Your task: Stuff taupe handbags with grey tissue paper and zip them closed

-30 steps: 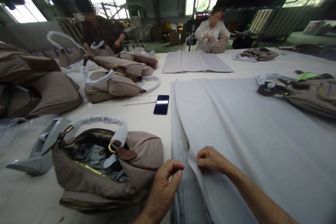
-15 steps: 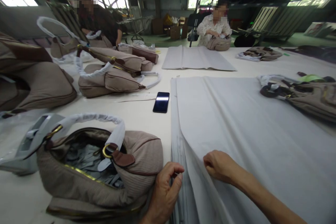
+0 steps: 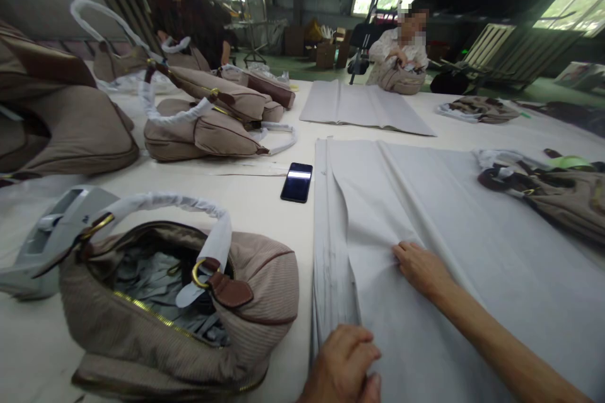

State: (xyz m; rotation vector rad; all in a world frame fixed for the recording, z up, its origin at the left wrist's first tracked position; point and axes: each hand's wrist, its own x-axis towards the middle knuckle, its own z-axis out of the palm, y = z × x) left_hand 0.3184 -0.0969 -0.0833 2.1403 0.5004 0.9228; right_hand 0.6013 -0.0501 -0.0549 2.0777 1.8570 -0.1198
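A stack of large grey-white paper sheets (image 3: 472, 233) lies on the table in front of me. My right hand (image 3: 420, 269) is closed on the top sheet, fingers bunched, and creases spread from the fingertips. That sheet's left edge bows away from the sheets below. Low at the stack's left edge, my left hand (image 3: 345, 362) has loosely bent fingers, thumb apart, with nothing seen in it; its lower part is cut off by the frame. To its left sits an unzipped taupe handbag (image 3: 265, 302), grey paper stuffing inside and its handle (image 3: 170, 203) wrapped in white.
A phone (image 3: 297, 182) lies left of the stack. Behind the handbag stands a grey plastic device (image 3: 61, 233). More taupe bags (image 3: 208, 132) crowd the left; another bag (image 3: 562, 186) rests at right. Two people work across the table, near a second paper stack (image 3: 359, 107).
My right hand has moved right and up, shifting the top sheet's edge rightward. My left hand has moved from beside the handbag to the stack's edge. The view has shifted slightly.
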